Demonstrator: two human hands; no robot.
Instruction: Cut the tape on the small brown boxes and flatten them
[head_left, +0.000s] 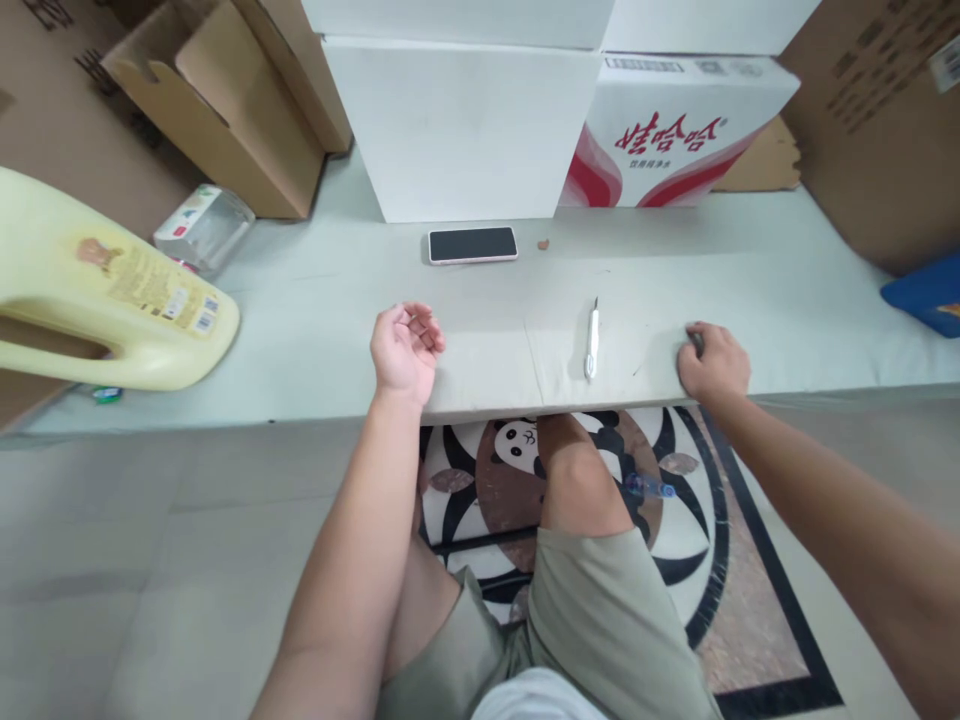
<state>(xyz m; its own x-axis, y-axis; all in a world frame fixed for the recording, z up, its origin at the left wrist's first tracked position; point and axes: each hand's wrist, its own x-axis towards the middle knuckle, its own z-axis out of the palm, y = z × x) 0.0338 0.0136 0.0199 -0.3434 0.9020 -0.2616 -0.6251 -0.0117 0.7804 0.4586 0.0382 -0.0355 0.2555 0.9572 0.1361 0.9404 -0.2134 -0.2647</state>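
Observation:
My left hand [407, 350] rests palm up on the pale green tabletop [480, 375], its fingers loosely curled with nothing visible in them. Farther right, my right hand [716, 362] lies on the same surface, fingers closed around a small dark object [697, 343]; most of it is hidden, so its kind cannot be made out. Between the hands lies a white craft knife [592, 342], its dark pointed tip facing away from me. Beyond my left hand a phone [473, 245] lies flat, its screen dark. A small brown piece [543, 244] sits just right of the phone.
White boxes [465, 130] and a red-and-white carton [667, 140] stand along the back. At left are a large yellow jug [112, 290], a clear plastic box [214, 235] and an opened cardboard box [240, 110]. A blue item [930, 295] is at far right. A plastic bottle [649, 487] lies below the table.

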